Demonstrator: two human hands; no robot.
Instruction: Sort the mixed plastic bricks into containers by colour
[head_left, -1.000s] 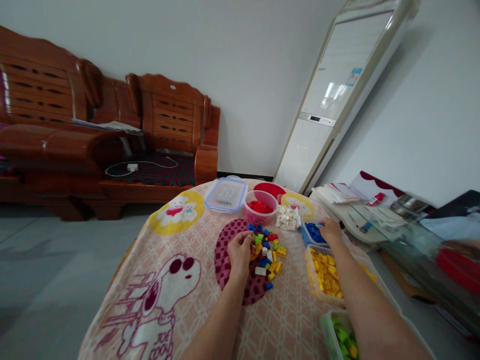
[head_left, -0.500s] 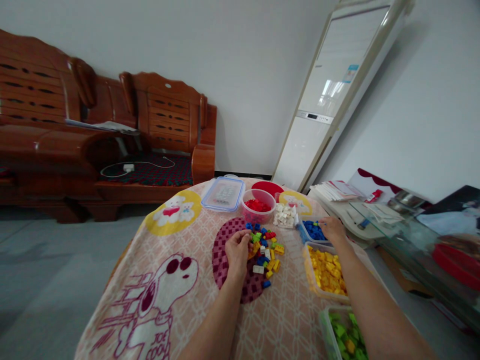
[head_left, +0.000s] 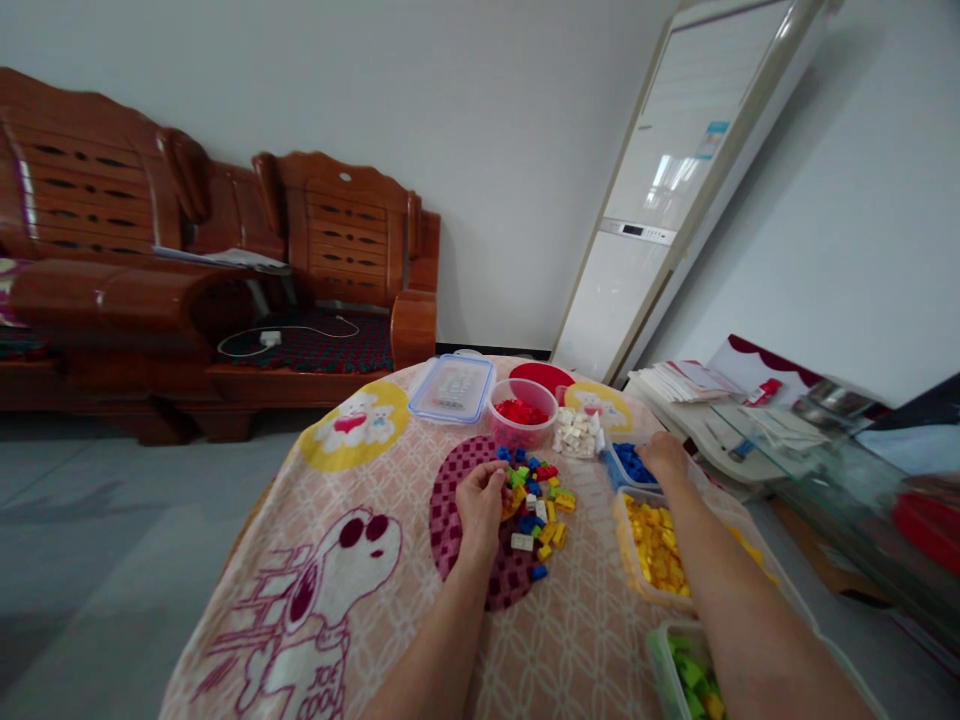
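My left hand (head_left: 480, 500) is at the left edge of a loose pile of mixed toy building bricks (head_left: 541, 510), its thumb and fingertips pinched together. Whatever it may hold is too small to make out. Over the right side of a clear tub of blue bricks (head_left: 628, 462) is my right hand (head_left: 664, 460), fingers bent down and drawn together, their tips hidden. Below my right forearm stand a tub of yellow bricks (head_left: 656, 545) and a tub of green bricks (head_left: 694, 675), both partly covered by the arm.
A round tub of red bricks (head_left: 523, 412) stands behind the pile, beside a heap of white bricks (head_left: 577, 433). A blue-rimmed clear lid (head_left: 453, 388) and a red lid (head_left: 541, 376) lie at the back. A glass-topped table (head_left: 825, 470) borders the right side.
The view has shifted slightly, moving everything a little to the right in the picture. My right hand's fingers have dipped lower at the blue tub; a small green piece seen by them is now hidden.
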